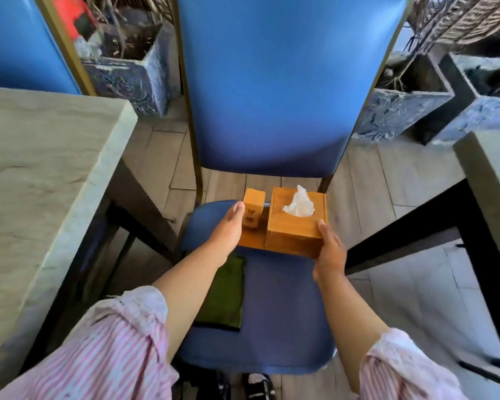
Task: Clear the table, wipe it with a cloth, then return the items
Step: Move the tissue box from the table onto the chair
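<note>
A wooden tissue holder (292, 226), with a white tissue (299, 202) sticking out of its box and a small wooden block (254, 200) on the same base, sits at the back of a blue chair seat (274, 321). My left hand (228, 226) grips its left end beside the small block. At the front right corner of the tissue box, my right hand (329, 249) holds on. Whether the holder rests on the seat or hangs just above it I cannot tell. A folded green cloth (224, 298) lies on the seat under my left forearm.
A pale stone-look table (38, 174) stands to the left, and another table's edge (491, 174) to the right. The chair's tall blue back (274, 82) rises behind the holder. Grey textured planters (127, 73) stand on the wooden floor beyond.
</note>
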The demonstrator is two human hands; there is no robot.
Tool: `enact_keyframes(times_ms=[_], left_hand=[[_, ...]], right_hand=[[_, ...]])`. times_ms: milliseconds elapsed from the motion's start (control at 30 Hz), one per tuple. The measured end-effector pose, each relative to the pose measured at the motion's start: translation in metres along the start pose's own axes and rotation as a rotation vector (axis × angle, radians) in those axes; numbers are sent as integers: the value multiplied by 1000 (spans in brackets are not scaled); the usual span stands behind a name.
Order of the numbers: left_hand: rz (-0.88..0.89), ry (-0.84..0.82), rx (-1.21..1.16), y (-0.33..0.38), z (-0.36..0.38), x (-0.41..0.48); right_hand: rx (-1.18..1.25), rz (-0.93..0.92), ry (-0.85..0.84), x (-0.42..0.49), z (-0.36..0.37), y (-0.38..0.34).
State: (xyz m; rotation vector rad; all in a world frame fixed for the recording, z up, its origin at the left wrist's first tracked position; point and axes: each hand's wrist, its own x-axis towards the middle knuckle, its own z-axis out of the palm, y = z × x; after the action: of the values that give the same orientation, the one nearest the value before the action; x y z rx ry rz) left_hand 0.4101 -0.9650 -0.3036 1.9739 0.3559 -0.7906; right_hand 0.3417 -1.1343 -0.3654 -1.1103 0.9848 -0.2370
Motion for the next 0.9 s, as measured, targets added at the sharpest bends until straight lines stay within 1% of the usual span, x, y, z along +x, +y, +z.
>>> enact_keyframes(times_ms=[133,300,433,567,800,900], left_hand=[[-16,-23,-5,-14,7,22],[98,-63,10,-24,12,19],[112,-80,4,-27,15,17],[134,-70,14,-27,18,14],[141,-61,67,-21,16,12],[145,-72,86,-20,16,12]], right_hand=[[15,22,-33,23,0,14],[-20,53,-45,29,-5,24],[-108,25,-75,27,-6,21],[-207,-43,-122,19,-8,20],[-201,-34,-86,16,-10,24],[-253,-42,-90,15,-13,25]])
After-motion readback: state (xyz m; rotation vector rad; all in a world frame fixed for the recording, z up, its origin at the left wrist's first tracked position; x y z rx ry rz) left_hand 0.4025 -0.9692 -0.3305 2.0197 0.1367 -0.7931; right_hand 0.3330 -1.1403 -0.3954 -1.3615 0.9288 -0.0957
